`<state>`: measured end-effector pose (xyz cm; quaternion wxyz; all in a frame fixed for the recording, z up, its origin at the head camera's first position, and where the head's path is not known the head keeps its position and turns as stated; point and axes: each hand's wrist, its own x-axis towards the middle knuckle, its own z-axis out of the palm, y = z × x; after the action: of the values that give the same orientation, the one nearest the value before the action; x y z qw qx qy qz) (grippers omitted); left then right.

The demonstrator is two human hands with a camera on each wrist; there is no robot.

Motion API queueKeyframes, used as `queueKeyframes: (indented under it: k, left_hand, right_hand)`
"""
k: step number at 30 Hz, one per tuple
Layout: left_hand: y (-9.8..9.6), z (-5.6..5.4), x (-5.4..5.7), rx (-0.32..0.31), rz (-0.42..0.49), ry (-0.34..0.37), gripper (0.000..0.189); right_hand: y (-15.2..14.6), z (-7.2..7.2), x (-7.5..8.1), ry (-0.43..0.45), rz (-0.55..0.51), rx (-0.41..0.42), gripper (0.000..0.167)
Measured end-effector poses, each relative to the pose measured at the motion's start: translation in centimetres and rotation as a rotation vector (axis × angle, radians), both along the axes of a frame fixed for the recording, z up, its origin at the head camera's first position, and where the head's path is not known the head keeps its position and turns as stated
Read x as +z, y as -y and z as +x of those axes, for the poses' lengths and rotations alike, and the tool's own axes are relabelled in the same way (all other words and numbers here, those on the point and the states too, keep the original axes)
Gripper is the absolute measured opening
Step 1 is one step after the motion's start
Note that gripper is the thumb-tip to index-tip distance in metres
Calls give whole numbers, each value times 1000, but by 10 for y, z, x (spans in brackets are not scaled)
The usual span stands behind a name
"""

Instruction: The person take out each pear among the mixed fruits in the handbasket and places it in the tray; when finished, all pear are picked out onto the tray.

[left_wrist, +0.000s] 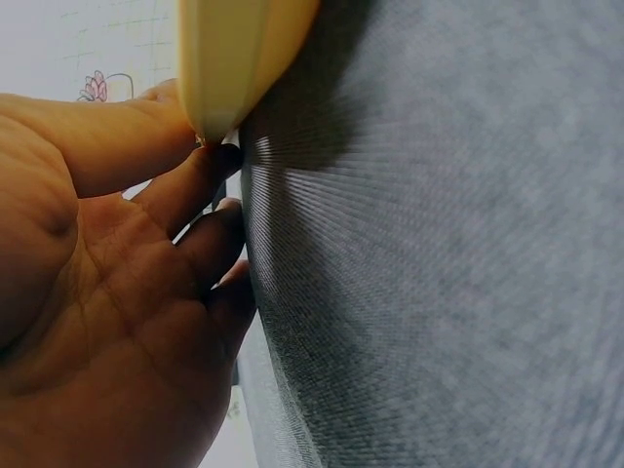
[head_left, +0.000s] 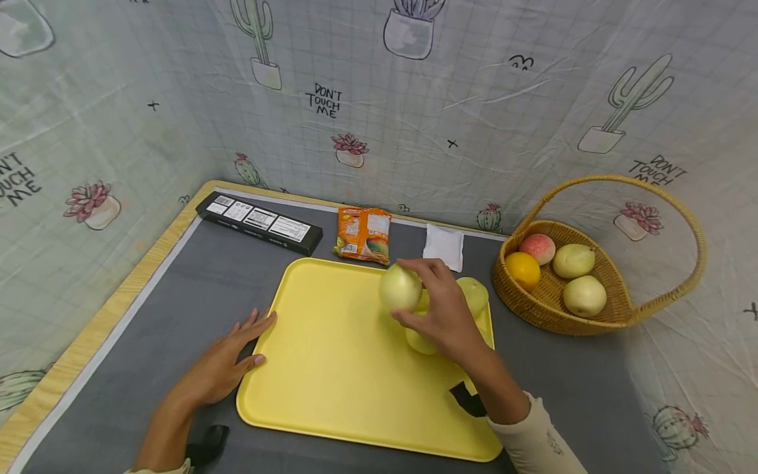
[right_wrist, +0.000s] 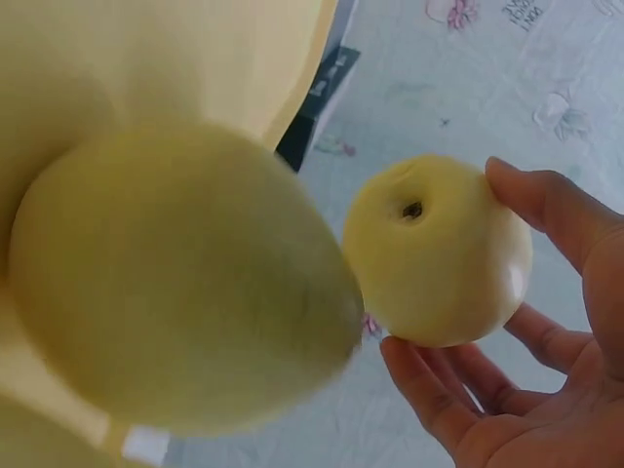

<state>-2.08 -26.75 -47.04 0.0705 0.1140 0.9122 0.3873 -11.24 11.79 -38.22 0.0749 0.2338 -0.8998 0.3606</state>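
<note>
My right hand (head_left: 444, 306) holds a round pale-yellow pear (head_left: 398, 288) between thumb and fingers, above the right half of a yellow tray (head_left: 331, 368). In the right wrist view the held pear (right_wrist: 439, 253) shows its dark dimple, and another pear (right_wrist: 185, 283) looms close to the camera. On the tray's right side sit more pears, one (head_left: 474, 295) near the far corner and one (head_left: 419, 342) partly hidden under my right hand. My left hand (head_left: 216, 365) touches the tray's left rim with extended fingers; in the left wrist view the thumb meets the rim (left_wrist: 219, 88).
To the right stands a wicker basket (head_left: 539, 319) with a tall handle, holding a peach (head_left: 537, 250), an orange (head_left: 522, 270) and two pears. Behind the tray lie a long black box (head_left: 259, 224), an orange snack packet (head_left: 363, 235) and a white packet (head_left: 443, 247).
</note>
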Motion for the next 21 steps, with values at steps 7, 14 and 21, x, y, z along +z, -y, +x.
queueKeyframes:
  k: [7, 14, 21]
  left_hand:
    - [1, 1, 0, -9, -1, -18, 76]
    - [1, 1, 1, 2, -11, -5, 79]
    - [0, 0, 1, 3, -8, 2, 77]
  right_hand:
    - [23, -5, -5, 66, 4, -28, 79]
    - [42, -15, -15, 123, 52, -47, 80]
    - [52, -26, -24, 183, 132, -56, 81]
